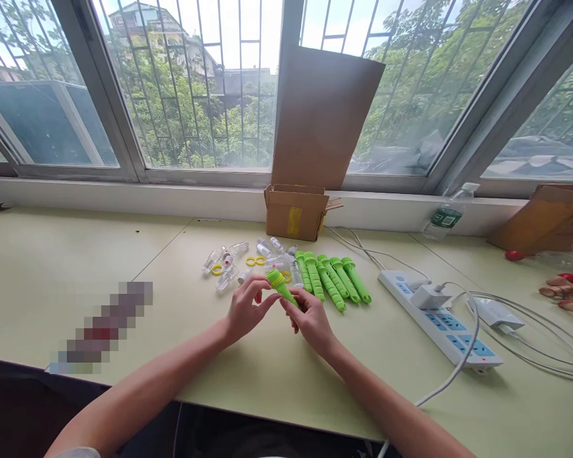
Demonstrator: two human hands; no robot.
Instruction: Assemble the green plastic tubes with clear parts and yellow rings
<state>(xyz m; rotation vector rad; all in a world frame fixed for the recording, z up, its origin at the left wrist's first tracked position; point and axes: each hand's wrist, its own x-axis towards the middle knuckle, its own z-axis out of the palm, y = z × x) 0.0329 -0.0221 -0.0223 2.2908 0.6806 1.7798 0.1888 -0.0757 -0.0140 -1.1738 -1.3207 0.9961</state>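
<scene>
My right hand (pixel 310 321) is closed around the lower end of a green ribbed plastic handle (pixel 281 285) with a yellow ring near its top. My left hand (pixel 245 312) pinches the handle's upper part with its fingertips. Just beyond the hands lie several more green handles (pixel 333 280) side by side. To their left are several small clear plastic tubes (pixel 226 267) and loose yellow rings (pixel 255 261), scattered on the pale green table (pixel 76 267).
A small open cardboard box (pixel 296 212) stands at the window ledge with a cardboard sheet behind it. A white power strip (pixel 439 318) with a plugged charger and cables lies at right. A water bottle (pixel 446 216), another box and wooden toys (pixel 566 296) are far right.
</scene>
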